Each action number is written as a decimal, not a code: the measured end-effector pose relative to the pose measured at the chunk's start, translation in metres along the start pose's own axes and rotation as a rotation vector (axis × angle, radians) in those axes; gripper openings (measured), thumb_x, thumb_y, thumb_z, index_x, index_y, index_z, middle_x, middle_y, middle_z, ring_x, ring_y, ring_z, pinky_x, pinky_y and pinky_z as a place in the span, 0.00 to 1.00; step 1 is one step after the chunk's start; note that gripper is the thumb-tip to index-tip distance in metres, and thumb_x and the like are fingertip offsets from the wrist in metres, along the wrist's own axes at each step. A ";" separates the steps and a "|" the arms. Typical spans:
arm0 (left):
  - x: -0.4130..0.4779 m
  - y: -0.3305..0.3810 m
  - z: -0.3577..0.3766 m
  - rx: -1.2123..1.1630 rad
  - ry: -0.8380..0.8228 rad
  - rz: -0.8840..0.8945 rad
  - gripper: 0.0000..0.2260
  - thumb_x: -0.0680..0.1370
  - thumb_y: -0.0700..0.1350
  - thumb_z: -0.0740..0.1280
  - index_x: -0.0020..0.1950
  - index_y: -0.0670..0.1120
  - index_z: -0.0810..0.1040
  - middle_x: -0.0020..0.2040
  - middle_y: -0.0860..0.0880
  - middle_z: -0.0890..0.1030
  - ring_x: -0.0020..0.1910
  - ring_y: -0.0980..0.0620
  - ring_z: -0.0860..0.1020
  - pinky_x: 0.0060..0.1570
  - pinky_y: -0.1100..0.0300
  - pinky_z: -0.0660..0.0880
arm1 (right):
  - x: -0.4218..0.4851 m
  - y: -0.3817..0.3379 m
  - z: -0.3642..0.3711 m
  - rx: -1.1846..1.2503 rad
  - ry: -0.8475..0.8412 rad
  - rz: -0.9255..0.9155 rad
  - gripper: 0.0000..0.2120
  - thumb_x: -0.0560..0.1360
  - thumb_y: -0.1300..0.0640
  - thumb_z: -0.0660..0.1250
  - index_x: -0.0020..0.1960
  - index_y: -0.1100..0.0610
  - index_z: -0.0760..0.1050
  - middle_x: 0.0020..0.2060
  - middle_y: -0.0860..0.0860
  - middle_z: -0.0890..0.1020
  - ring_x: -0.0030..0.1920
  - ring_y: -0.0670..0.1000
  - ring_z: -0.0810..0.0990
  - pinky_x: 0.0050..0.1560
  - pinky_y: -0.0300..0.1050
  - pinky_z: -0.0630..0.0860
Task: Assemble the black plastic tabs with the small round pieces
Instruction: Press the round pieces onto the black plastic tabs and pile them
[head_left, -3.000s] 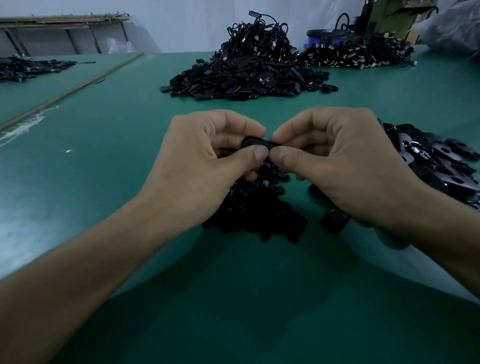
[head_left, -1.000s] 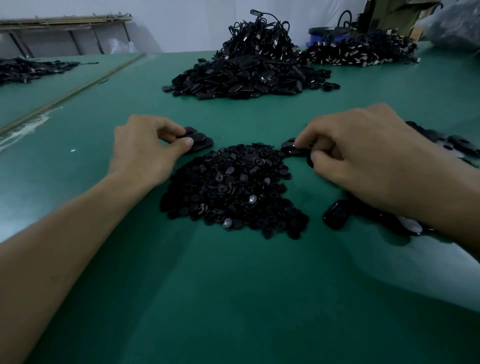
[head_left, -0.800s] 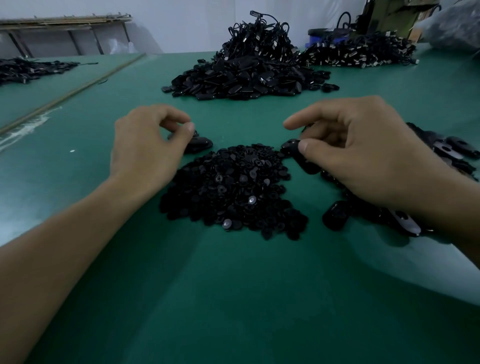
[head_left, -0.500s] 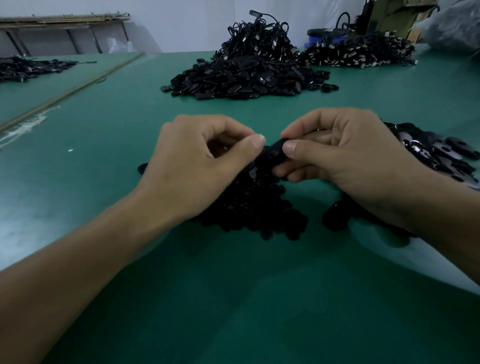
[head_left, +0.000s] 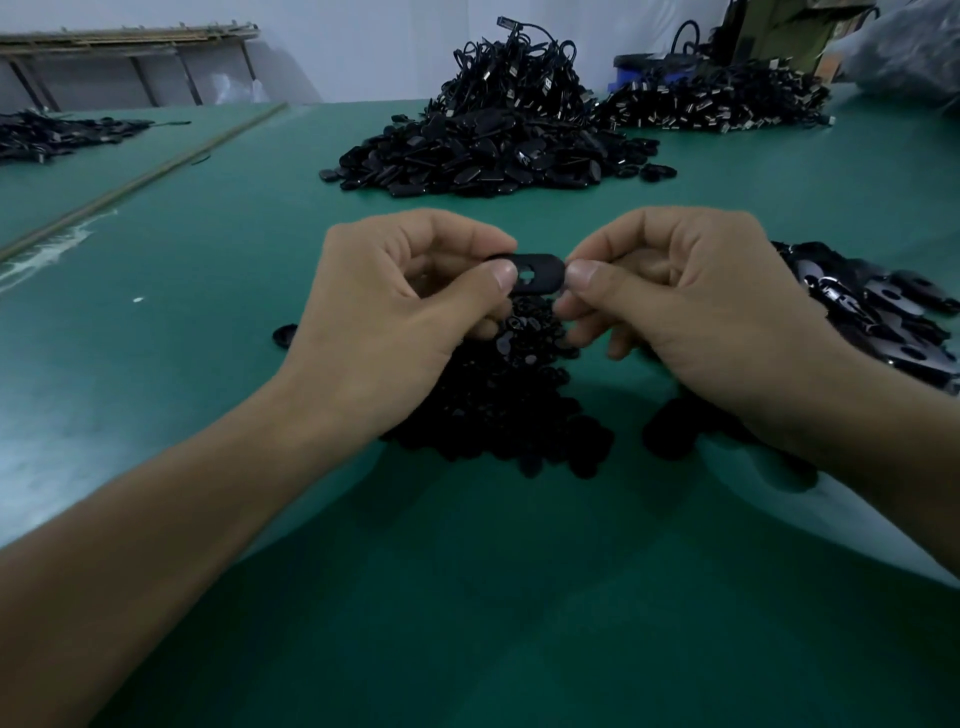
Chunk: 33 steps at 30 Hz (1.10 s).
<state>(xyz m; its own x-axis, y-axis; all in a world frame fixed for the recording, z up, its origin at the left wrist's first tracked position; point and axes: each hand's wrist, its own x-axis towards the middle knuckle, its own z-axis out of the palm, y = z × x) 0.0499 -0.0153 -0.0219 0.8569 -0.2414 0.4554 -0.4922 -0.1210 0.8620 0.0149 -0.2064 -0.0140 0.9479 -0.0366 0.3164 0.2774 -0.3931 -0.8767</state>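
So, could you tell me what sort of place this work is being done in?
Most likely a small factory or assembly workshop: a long green worktable carries heaps of identical black tabs and a pile of small round pieces, and the left hand and right hand pinch a single tab between them.

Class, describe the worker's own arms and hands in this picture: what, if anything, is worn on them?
Nothing is worn. The left hand and right hand are bare: no gloves, rings or watch. The left forearm and right forearm show no sleeve.
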 end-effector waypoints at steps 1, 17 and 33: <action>0.000 0.000 -0.001 -0.017 0.011 -0.009 0.07 0.77 0.36 0.72 0.46 0.49 0.83 0.38 0.50 0.86 0.37 0.54 0.85 0.40 0.62 0.81 | 0.001 0.003 -0.002 -0.143 0.026 -0.042 0.04 0.78 0.57 0.70 0.44 0.52 0.80 0.35 0.47 0.86 0.35 0.44 0.84 0.36 0.33 0.76; 0.001 -0.002 0.000 -0.021 0.066 -0.078 0.07 0.77 0.35 0.72 0.46 0.47 0.83 0.37 0.50 0.86 0.36 0.54 0.85 0.39 0.63 0.81 | 0.005 0.011 -0.002 -0.725 -0.204 -0.101 0.03 0.78 0.52 0.69 0.46 0.46 0.80 0.38 0.38 0.78 0.39 0.36 0.75 0.37 0.26 0.67; 0.000 -0.004 0.001 -0.008 0.048 -0.111 0.07 0.76 0.35 0.73 0.46 0.47 0.83 0.37 0.49 0.86 0.37 0.53 0.85 0.39 0.64 0.80 | 0.006 0.008 0.001 -0.651 -0.227 -0.105 0.05 0.77 0.56 0.71 0.45 0.46 0.78 0.38 0.40 0.79 0.41 0.36 0.78 0.41 0.24 0.71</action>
<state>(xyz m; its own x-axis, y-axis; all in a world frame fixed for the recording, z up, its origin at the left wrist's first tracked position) 0.0518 -0.0160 -0.0255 0.9127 -0.1804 0.3667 -0.3925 -0.1364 0.9096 0.0226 -0.2093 -0.0198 0.9502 0.1966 0.2419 0.2863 -0.8575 -0.4275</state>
